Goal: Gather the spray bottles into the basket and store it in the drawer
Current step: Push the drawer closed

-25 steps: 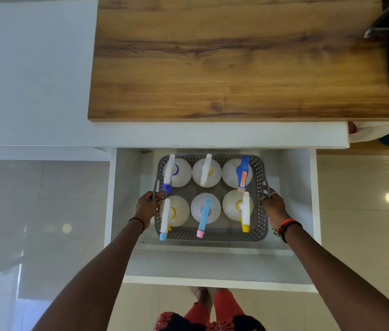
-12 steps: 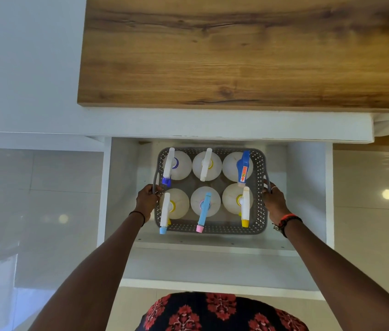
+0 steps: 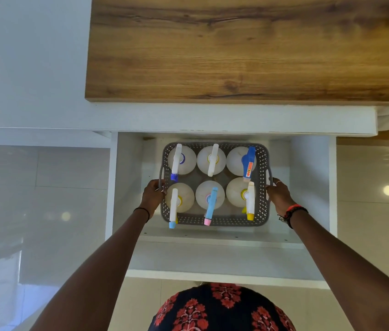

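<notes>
Fingers [image 3: 157,186] of the left hand [image 3: 151,197] curl round the left handle of the basket [image 3: 224,221], and the right hand [image 3: 279,195] grips the right handle likewise. Six bottles [image 3: 182,161] stand upright inside the basket in two rows of three, nozzles toward the person. Around the basket is the open white drawer [image 3: 308,177]. Beyond the basket is a wooden top [image 3: 236,56].

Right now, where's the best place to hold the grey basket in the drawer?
By its two side handles, one from each side, as the left hand and right hand grip now. They jut from the short walls of the grey basket at mid-length, and six upright spray bottles fill the inside.
</notes>
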Tool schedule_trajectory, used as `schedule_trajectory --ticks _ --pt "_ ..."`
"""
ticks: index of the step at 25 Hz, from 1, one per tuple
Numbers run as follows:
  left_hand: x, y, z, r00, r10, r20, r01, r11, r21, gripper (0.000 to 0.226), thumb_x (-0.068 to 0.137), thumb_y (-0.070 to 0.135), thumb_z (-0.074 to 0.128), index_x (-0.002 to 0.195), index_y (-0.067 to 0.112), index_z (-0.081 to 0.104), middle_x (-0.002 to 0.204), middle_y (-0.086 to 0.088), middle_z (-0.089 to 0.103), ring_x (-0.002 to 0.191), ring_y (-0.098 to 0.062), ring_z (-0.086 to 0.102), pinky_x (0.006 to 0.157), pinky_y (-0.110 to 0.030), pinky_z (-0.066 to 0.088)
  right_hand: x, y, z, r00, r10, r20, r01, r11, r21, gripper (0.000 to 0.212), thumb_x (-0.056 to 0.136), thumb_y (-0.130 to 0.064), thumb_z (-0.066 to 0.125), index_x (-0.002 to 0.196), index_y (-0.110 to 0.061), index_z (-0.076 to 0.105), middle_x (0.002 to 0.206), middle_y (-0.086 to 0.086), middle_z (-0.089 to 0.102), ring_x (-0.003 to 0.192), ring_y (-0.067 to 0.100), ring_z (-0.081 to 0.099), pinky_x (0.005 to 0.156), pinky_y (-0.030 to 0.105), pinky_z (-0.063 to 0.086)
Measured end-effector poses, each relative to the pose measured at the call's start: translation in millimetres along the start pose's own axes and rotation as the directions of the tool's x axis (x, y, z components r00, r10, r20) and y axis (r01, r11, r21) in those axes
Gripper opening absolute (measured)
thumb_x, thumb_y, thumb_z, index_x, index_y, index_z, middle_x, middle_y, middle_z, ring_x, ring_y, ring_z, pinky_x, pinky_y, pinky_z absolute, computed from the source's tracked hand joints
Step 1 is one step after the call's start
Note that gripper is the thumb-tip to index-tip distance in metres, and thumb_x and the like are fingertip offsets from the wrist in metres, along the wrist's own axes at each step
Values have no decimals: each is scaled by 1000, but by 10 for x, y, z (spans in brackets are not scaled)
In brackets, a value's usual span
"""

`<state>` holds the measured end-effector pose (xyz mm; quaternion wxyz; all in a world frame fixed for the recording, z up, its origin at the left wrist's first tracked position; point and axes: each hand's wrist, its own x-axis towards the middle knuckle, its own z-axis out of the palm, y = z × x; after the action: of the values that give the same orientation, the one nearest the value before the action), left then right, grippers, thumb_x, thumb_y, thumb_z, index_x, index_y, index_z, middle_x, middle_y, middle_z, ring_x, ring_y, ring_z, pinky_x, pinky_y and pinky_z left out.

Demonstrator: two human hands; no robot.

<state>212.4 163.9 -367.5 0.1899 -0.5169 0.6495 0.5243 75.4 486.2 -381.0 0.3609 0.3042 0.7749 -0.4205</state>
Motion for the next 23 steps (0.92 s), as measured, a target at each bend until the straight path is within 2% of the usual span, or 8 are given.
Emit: schedule_trajectory --ticks 3,6,10,13,16,19,21,23 --pt "-217 26 -86 998 -57 -38 57 998 -7 43 87 -12 53 128 -2 47 132 -23 55 122 -37 54 100 -37 45 -214 -3 -100 994 38 -101 -45 996 -71 47 92 0 42 139 -4 45 138 18 52 116 32 55 88 30 42" --pt "-570 2 -199 997 -55 -62 64 985 157 39 90 -5 53 128 -2 48 132 -23 54 123 -35 52 104 -37 41 -542 87 -196 988 94 -126 -119 969 -215 45 93 1 38 138 1 45 142 20 47 129 35 47 101 33 39" --pt "-1174 -61 -300 982 110 -152 -40 914 404 22 91 0 48 110 -5 57 115 -25 59 107 -39 56 93 -42 44 -1130 261 -235 989 108 -99 -142 877 -460 38 94 0 37 129 9 50 139 24 48 131 34 45 103 32 34" --pt "-1627 -114 -294 954 292 -68 -215 825 522 16 93 5 44 95 0 60 99 -18 62 90 -36 59 80 -46 49 -1585 427 -202 997 27 -75 -61 865 -498 35 88 7 41 119 8 58 130 25 57 124 36 51 98 31 37" --pt "-2009 -228 -227 919 333 209 -393 752 530 19 97 19 47 100 9 62 101 -7 65 94 -24 62 84 -36 50 -1940 495 -125 980 -127 155 196 775 -600 32 94 -3 41 118 1 61 124 19 63 116 31 58 98 33 46" --pt "-2183 -342 -143 840 282 463 -531 600 598 32 94 40 50 115 19 63 117 6 63 108 -11 59 95 -26 46 -2148 500 -99 884 -137 447 407 695 -592 32 96 -30 48 114 -10 64 120 5 66 112 19 61 95 31 48" --pt "-2180 -373 -106 808 311 501 -587 502 635 34 94 38 51 123 22 59 126 8 60 114 -10 56 100 -25 42 -2185 514 -134 820 -111 562 491 640 -591 43 90 -44 56 122 -15 61 125 -3 61 117 13 57 98 26 44" --pt "-2153 -362 -91 802 326 500 -597 452 663 33 96 32 50 126 22 58 129 7 58 116 -11 55 100 -25 42 -2183 523 -162 786 -135 603 568 541 -620 49 88 -42 60 130 -16 55 132 -3 57 124 13 52 103 27 41"
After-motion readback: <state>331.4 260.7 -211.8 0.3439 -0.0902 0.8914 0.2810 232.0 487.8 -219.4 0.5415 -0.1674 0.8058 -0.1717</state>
